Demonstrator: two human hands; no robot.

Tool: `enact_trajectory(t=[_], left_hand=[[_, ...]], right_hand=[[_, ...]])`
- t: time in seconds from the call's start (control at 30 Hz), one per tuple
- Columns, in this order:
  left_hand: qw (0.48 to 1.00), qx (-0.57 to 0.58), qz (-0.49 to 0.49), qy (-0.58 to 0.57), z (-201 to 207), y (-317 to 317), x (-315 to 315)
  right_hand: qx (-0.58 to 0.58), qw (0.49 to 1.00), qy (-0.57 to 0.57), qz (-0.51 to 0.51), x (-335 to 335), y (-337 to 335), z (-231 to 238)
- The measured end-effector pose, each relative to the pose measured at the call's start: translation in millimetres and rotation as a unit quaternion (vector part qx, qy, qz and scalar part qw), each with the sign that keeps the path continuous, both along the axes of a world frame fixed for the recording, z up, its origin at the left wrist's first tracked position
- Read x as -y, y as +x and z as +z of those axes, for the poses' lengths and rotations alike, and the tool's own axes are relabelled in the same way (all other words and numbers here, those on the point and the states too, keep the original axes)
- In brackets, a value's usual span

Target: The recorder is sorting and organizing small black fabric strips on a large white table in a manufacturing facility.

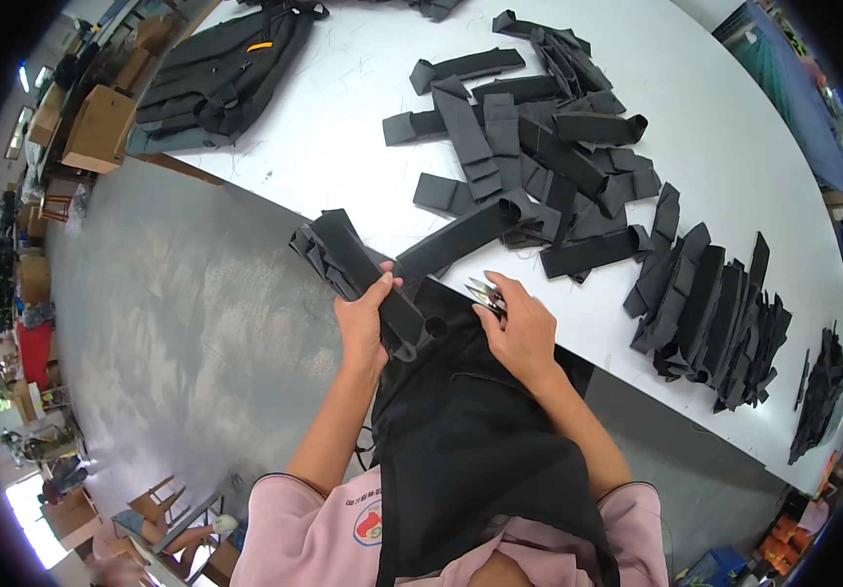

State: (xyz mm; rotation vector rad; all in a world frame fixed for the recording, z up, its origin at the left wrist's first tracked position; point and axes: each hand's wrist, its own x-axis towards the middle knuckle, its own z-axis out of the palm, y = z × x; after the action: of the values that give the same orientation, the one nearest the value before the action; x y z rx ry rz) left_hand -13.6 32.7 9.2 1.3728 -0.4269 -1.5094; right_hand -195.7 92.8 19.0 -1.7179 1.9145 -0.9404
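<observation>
My left hand [363, 321] is closed round a bundle of black fabric strips [335, 247], held just off the near edge of the table. The strips look folded and layered, and one end curls into a loop below my fingers. In my right hand [522, 333] is a small pair of thread snips [483, 293], its metal blades pointing toward the bundle. A single black strip [456, 238] lies between my hands and the loose pile of similar strips [529, 147] on the table. Where the strip's near end meets the bundle, I cannot tell whether they touch.
The white table [333, 127] slants across the view. On its right stands a row of stacked strips [705, 308], with a dark bundle [820, 391] beyond. A black backpack [226, 78] lies at the far left. Cardboard boxes [99, 127] line the left wall; a seated person is at lower left.
</observation>
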Motion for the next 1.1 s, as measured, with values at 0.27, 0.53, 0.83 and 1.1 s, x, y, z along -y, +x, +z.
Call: enact_trajectory(t=[0.27,0.53,0.83,1.1], left_hand=[[1.000,0.002,-0.002,0.015,5.0,4.2,-9.0],[1.000,-0.016,-0.006,0.017,6.2,9.5,-9.6],[0.999,-0.028,-0.012,0.015,16.8,11.7,-15.1],[1.000,-0.015,0.006,0.014,14.4,16.9,-12.4]], right_hand=[[-0.178,0.955,-0.114,0.209,36.4,19.6,-7.3],[-0.150,0.969,-0.077,0.180,40.2,23.4,-19.4],[-0.031,0.999,0.016,0.015,75.3,-42.2,13.6],[-0.119,0.976,0.009,0.184,44.4,8.3,0.6]])
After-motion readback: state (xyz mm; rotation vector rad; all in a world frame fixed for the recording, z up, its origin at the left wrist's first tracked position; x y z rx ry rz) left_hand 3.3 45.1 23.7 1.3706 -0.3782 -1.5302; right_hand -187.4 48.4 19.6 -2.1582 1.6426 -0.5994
